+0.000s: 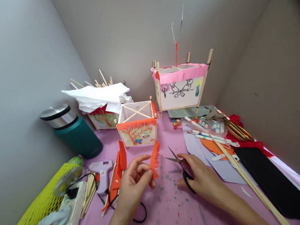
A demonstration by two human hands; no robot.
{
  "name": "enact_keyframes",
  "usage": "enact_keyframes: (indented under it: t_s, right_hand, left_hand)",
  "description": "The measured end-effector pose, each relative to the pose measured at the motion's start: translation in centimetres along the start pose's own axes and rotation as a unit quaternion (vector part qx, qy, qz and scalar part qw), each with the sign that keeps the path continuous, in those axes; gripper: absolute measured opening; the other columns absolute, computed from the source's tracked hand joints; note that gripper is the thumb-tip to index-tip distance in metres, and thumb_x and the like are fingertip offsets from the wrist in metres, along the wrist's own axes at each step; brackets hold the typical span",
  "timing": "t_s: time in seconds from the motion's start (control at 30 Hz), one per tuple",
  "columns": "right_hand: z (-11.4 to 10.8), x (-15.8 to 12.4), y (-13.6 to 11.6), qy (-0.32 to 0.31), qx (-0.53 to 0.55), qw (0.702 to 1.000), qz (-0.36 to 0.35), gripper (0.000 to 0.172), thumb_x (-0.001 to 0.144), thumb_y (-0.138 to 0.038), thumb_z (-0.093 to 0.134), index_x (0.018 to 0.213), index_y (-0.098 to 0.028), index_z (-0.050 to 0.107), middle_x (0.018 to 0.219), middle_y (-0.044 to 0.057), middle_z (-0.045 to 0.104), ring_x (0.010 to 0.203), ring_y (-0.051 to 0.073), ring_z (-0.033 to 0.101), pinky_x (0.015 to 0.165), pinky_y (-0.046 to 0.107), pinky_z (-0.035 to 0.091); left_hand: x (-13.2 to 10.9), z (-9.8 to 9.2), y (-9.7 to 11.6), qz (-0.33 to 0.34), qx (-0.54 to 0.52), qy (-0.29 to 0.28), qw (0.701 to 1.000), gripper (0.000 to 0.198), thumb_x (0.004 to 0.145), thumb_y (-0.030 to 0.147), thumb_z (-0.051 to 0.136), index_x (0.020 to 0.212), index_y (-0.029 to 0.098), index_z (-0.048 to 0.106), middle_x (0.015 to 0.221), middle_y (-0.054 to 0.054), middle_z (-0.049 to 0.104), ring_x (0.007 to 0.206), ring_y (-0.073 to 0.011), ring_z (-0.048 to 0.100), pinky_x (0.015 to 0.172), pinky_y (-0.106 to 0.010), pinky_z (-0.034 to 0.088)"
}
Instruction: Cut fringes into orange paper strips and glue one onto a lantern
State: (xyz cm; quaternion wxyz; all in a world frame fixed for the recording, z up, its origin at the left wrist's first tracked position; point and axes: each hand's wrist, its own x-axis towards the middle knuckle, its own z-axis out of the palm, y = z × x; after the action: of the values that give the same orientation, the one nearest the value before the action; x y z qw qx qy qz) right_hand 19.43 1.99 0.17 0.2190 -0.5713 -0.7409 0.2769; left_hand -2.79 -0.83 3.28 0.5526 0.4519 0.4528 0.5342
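Between the thumb and fingers of my left hand is a strip of orange paper, its right edge cut into a fringe. My right hand grips black-handled scissors, whose blades are spread apart and point up and left, a short way right of the strip. Just beyond my hands stands a small box lantern of wooden sticks and white panels, with orange fringe along its top edge and a drawn tree on the front. Orange paper pieces lie left of my left hand.
A lilac glue gun, a power strip and a teal bottle stand or lie at left. Behind is a pink-fringed lantern. To the right are markers, wooden sticks and a black phone-like slab.
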Motion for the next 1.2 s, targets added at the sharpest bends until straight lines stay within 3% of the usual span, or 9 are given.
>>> enact_keyframes:
  t_s: [0.1, 0.17, 0.3, 0.57, 0.73, 0.87, 1.07, 1.13, 1.2]
  right_hand:
    - [-0.4, -0.1, 0.6, -0.013, -0.051, 0.998, -0.037, 0.075, 0.070, -0.023, 0.059, 0.140, -0.022, 0.032, 0.125, 0.010, 0.050, 0.115, 0.024, 0.047, 0.095, 0.035, 0.038]
    - [-0.5, 0.0, 0.8, -0.004, -0.094, 0.995, -0.041, 0.076, 0.071, -0.021, 0.057, 0.142, -0.019, 0.031, 0.127, 0.012, 0.050, 0.116, 0.026, 0.047, 0.096, 0.038, 0.038]
    - [-0.7, 0.2, 0.7, 0.005, -0.175, 0.984, -0.033, 0.064, 0.071, -0.019, 0.059, 0.134, -0.014, 0.046, 0.118, 0.015, 0.057, 0.108, 0.030, 0.051, 0.089, 0.042, 0.041]
    - [-0.7, 0.1, 0.2, 0.017, -0.228, 0.973, -0.037, 0.055, 0.074, -0.021, 0.062, 0.128, -0.018, 0.054, 0.108, 0.013, 0.057, 0.099, 0.029, 0.054, 0.084, 0.040, 0.046]
    - [-1.0, 0.0, 0.1, 0.030, -0.233, 0.972, -0.020, 0.058, 0.075, -0.022, 0.063, 0.130, -0.009, 0.050, 0.116, 0.018, 0.055, 0.106, 0.032, 0.052, 0.090, 0.043, 0.044]
    - [-1.6, -0.1, -0.6, 0.041, -0.225, 0.973, -0.033, 0.045, 0.077, -0.021, 0.062, 0.121, -0.014, 0.058, 0.121, 0.015, 0.054, 0.109, 0.031, 0.051, 0.091, 0.042, 0.043]
    - [-1.4, -0.1, -1.4, 0.044, -0.166, 0.982, -0.084, 0.022, 0.083, -0.019, 0.054, 0.101, -0.022, 0.067, 0.103, 0.007, 0.062, 0.098, 0.025, 0.057, 0.082, 0.037, 0.046]
    - [-1.4, -0.1, -1.6, 0.073, -0.111, 0.985, -0.111, 0.023, 0.087, -0.023, 0.051, 0.106, -0.022, 0.064, 0.106, 0.007, 0.061, 0.097, 0.022, 0.057, 0.082, 0.036, 0.047]
    - [-1.5, 0.0, -1.9, 0.127, -0.052, 0.980, -0.141, 0.033, 0.089, -0.025, 0.051, 0.122, -0.023, 0.054, 0.117, 0.008, 0.055, 0.096, 0.020, 0.058, 0.082, 0.034, 0.048]
  left_hand:
    - [0.2, 0.2, 0.0, -0.012, 0.002, 0.010, 1.000, 0.041, 0.075, 0.029, 0.067, 0.113, 0.018, 0.056, 0.067, 0.002, 0.063, 0.053, -0.0115, 0.059, 0.056, -0.025, 0.048]
    - [0.3, 0.2, -0.1, -0.025, 0.018, 0.014, 0.999, 0.031, 0.073, 0.030, 0.069, 0.100, 0.015, 0.063, 0.068, -0.001, 0.065, 0.054, -0.0122, 0.059, 0.058, -0.026, 0.048]
    - [0.4, -0.1, -0.5, -0.030, 0.057, 0.025, 0.998, 0.017, 0.074, 0.031, 0.067, 0.078, 0.015, 0.066, 0.070, -0.004, 0.066, 0.058, -0.0128, 0.058, 0.061, -0.026, 0.047]
    - [0.5, 0.1, -0.9, 0.067, 0.181, 0.023, 0.981, 0.018, 0.082, 0.032, 0.057, 0.073, 0.017, 0.060, 0.071, -0.001, 0.055, 0.059, -0.0121, 0.052, 0.057, -0.023, 0.042]
    - [0.4, 0.4, -1.0, 0.141, 0.316, 0.041, 0.937, 0.016, 0.086, 0.026, 0.052, 0.074, 0.018, 0.060, 0.073, -0.003, 0.058, 0.065, -0.0144, 0.054, 0.060, -0.024, 0.042]
    - [0.1, 0.7, -1.3, 0.202, 0.399, 0.047, 0.893, 0.014, 0.085, 0.019, 0.051, 0.077, 0.018, 0.062, 0.070, -0.003, 0.058, 0.061, -0.0138, 0.053, 0.058, -0.024, 0.041]
    - [-0.1, 0.5, -2.4, 0.294, 0.479, 0.064, 0.825, 0.019, 0.086, 0.013, 0.049, 0.096, 0.018, 0.064, 0.080, -0.005, 0.063, 0.071, -0.0153, 0.059, 0.065, -0.025, 0.043]
    - [-0.1, 0.4, -2.6, 0.333, 0.496, 0.079, 0.798, 0.020, 0.086, 0.012, 0.050, 0.098, 0.018, 0.065, 0.079, -0.005, 0.062, 0.072, -0.0162, 0.058, 0.065, -0.026, 0.042]
    - [-0.2, 0.4, -2.7, 0.360, 0.509, 0.096, 0.776, 0.020, 0.085, 0.012, 0.050, 0.096, 0.017, 0.065, 0.078, -0.005, 0.060, 0.071, -0.0167, 0.057, 0.062, -0.027, 0.041]
